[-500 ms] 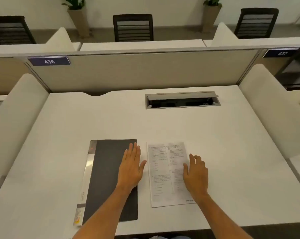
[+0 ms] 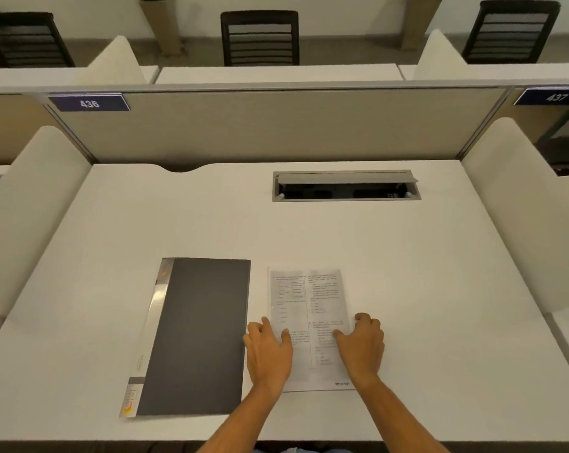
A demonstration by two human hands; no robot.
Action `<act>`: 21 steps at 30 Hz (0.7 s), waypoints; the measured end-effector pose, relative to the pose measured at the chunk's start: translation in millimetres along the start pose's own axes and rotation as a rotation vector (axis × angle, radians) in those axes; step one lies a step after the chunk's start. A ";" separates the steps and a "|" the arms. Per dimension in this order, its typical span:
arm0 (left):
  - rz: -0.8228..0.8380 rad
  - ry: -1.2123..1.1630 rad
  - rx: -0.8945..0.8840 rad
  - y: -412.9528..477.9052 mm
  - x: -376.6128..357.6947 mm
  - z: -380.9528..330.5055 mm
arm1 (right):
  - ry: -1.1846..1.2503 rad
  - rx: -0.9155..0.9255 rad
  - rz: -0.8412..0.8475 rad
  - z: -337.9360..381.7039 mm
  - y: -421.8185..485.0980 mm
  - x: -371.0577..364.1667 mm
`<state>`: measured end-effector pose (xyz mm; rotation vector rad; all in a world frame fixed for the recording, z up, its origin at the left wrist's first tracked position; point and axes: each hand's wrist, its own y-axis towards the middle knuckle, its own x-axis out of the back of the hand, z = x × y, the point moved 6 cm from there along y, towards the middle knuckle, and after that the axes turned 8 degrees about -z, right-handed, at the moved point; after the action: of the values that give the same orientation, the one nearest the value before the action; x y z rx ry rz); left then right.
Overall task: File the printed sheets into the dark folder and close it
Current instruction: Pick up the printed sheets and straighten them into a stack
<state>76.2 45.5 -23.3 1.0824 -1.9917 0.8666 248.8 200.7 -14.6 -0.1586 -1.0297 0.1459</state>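
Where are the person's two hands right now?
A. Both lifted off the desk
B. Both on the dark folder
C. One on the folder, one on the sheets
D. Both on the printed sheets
D: the left hand and right hand both rest on the sheets; the closed folder lies untouched beside them.

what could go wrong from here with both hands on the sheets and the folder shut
1. The dark folder lies closed beside the printed sheets, and both the left hand and the right hand are on the paper, so neither is free to open it.
2. The hands grip only the near part of the sheets; lifted from there, the far end may droop or fan apart.
3. The folder sits close to the desk front edge; a nudge might push it off.
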 end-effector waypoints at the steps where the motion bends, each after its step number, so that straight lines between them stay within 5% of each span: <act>1: -0.006 -0.014 0.027 -0.3 -2.0 -2.2 | -0.003 0.006 0.009 0.6 -1.2 -1.4; 11: -0.141 -0.261 0.292 8.0 -8.3 -3.3 | 0.004 0.053 0.042 5.2 -8.7 -7.8; 21: -0.074 -0.406 0.387 20.8 -9.8 6.7 | 0.008 0.030 0.055 5.5 -0.5 -9.7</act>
<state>60.2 53.0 -39.5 1.6513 -2.1379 1.0893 239.2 198.7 -19.9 -0.1606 -1.0148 0.2101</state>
